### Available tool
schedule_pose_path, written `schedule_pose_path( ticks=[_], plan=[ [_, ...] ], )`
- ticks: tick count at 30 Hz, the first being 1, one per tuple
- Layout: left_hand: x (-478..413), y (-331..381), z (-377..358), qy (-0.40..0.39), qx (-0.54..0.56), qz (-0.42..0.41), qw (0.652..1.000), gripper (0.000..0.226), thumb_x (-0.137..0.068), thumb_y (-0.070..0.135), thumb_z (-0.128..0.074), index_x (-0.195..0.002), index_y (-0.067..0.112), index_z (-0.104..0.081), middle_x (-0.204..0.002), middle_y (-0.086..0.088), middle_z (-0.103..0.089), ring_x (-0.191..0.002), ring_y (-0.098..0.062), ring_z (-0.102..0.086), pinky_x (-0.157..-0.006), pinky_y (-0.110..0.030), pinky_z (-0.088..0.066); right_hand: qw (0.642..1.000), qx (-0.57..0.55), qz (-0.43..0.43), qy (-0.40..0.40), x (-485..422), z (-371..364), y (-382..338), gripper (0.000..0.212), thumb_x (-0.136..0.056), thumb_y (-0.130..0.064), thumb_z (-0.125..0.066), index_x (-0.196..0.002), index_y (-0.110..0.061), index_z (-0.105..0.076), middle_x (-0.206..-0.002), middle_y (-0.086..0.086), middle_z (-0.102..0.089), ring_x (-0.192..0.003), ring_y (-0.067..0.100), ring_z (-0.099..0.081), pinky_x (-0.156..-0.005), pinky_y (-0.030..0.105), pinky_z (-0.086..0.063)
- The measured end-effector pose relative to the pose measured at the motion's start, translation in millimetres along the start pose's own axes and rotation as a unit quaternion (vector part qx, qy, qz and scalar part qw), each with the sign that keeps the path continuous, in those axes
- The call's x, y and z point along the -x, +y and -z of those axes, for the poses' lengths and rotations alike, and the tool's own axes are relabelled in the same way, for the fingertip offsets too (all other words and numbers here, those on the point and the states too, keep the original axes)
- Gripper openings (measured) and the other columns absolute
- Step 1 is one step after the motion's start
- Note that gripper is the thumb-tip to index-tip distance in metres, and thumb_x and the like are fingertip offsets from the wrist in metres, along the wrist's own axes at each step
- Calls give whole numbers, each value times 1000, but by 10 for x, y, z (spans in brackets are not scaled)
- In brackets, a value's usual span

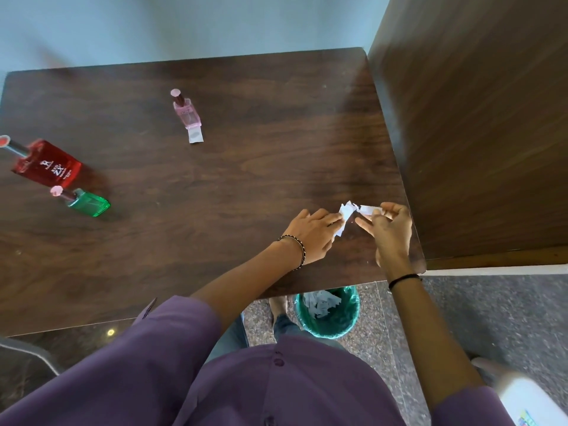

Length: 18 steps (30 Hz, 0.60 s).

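Fingers (330,218) around torn paper scraps (345,211)

Right-centre: left grip (310,235) and right grip (390,229) both pinch white paper scraps (346,214) just above bench (246,179). Green bin (347,324) below the bench edge holds more scraps.

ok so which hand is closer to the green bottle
Left. The left hand sits between the green bottle and the right hand, though far across the table from it. The right hand is farther off, at the table's right edge. Both pinch white paper.
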State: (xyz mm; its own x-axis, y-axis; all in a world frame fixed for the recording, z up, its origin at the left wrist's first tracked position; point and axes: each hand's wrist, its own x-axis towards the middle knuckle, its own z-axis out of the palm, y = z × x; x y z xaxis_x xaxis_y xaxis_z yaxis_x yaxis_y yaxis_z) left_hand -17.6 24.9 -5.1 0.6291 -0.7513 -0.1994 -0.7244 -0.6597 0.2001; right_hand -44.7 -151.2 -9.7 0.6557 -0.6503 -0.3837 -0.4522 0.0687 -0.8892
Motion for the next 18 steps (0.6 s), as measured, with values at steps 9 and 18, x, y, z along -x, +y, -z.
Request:
schedule_pose_path(
  ticks=[9, 18],
  plan=[
    [161, -69, 173, 107, 536, 293, 785, 29, -101, 30, -53, -114, 12, -71, -106, -6, -75, -94, -18, -67, -81, -31, -52, 986, 72, 96, -117, 349, -303, -106, 16, -93, -19, -75, -107, -17, -67, -105, -5, -73, -100, 7, -69, -84, 25, -56],
    [591, -650, 349, 179, 764, 416, 459, 13, -95, 12, -62, -85, 13, -69, -71, -1, -74, -59, -5, -71, -57, -22, -56, 935, 119, 176, -282, 679, -1002, -249, 25, -84, -8, -81, -96, -24, -67, -92, -8, -79, -91, 2, -73, -77, 13, -54]
  ],
)
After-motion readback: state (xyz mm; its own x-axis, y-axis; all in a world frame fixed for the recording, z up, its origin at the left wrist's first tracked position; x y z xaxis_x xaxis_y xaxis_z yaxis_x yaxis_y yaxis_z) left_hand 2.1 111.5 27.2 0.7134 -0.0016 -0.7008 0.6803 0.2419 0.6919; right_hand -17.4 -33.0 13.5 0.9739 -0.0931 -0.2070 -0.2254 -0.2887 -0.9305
